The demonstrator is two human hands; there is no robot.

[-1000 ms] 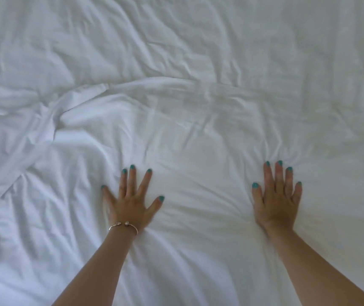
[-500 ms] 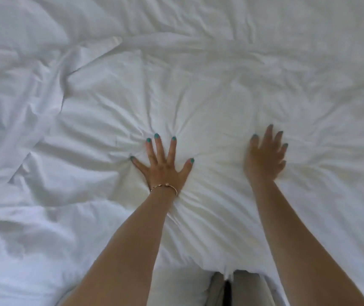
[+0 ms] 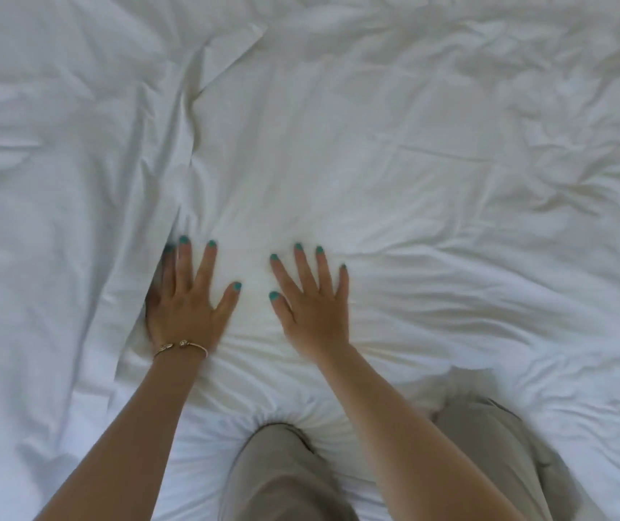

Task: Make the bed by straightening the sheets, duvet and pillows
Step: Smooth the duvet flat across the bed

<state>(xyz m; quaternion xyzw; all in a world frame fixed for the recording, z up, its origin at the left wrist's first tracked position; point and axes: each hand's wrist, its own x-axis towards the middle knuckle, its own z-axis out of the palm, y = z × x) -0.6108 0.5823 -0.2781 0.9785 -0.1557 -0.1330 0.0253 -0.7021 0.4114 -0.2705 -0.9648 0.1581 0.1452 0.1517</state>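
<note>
At the far left lies a white sheet (image 3: 49,204), wrinkled, and its folded edge runs from the far middle down toward the near left. The left hand (image 3: 188,306) lies flat beside this edge, fingers straight and spread, holding nothing; its outer fingers are partly hidden under the fold. A gold bracelet (image 3: 180,347) sits on this wrist. Just right of it, the right hand (image 3: 314,310) presses flat on the white duvet (image 3: 432,174), fingers also spread, gripping nothing. The duvet covers the middle and right, with creases around both hands. Near the bottom, two knees in beige trousers (image 3: 285,479) rest on the bedding.
</note>
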